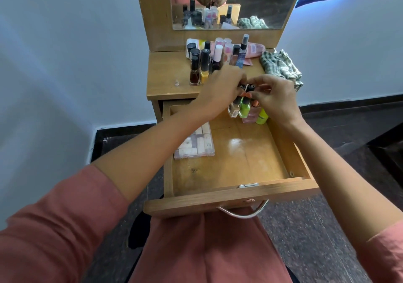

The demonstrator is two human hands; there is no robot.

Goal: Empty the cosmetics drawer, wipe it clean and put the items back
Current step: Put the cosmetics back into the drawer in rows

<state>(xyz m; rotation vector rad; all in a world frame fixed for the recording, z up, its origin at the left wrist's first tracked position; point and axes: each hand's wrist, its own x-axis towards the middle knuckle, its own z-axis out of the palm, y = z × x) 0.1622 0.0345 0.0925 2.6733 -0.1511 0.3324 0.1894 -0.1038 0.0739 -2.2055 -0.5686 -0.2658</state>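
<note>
1. Pale wall (65, 64) backs a small wooden dressing table (168, 73) with a mirror (261, 3); dark speckled floor (327, 217) lies around it.
2. Its drawer (218, 203) is pulled fully out toward the person's lap, metal handle (244, 214) at the front edge.
3. Inside, a clear plastic box (196, 145) lies against the left wall, and green bottles (244, 110) stand with a few peach ones in the back right corner. The middle and front of the drawer floor are bare wood.
4. Print on the box's contents and a label on one bottle are too blurred to read.
5. Both hands meet above the back of the drawer, over the table's front edge. The left hand (220, 93) is curled round small black-capped bottles (247, 87), and the right hand (277, 101) pinches them from the other side.
6. On the tabletop, nail polish bottles (201, 64) stand crowded at the back, a pink tube (254, 49) lying behind them; no brand is legible.
7. A checked cloth (281, 66) sits crumpled at the right edge, partly overhanging it.
</note>
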